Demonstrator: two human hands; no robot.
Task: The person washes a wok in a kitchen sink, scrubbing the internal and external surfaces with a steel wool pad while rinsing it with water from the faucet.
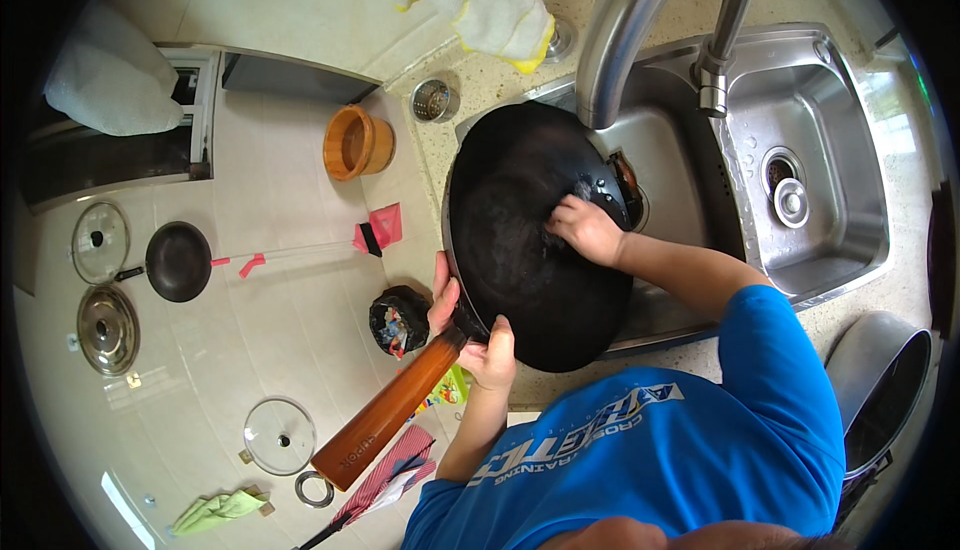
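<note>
A large black wok (510, 175) is tilted over the left basin of the stainless steel sink (675, 167). My left hand (480, 347) grips its near rim beside the base of the long wooden handle (390, 415), thumb on the inner side. My right hand (589, 231) presses curled fingers against the wok's inner surface. Something shiny, wet or wiry, shows by those fingertips; whether they hold it, I cannot tell. Past the far rim, a small wooden helper handle (626, 178) hangs in the basin. The steel faucet (630, 32) arches over the wok's far edge.
A perforated steel cup (433, 101) stands on the speckled counter. Yellow-edged cloths (502, 9) hang beyond it. In the right basin lies a drain strainer (791, 202). A metal pot (877, 392) sits at right. Leftward are a wooden bucket (360, 143) and lined trash bin (399, 321).
</note>
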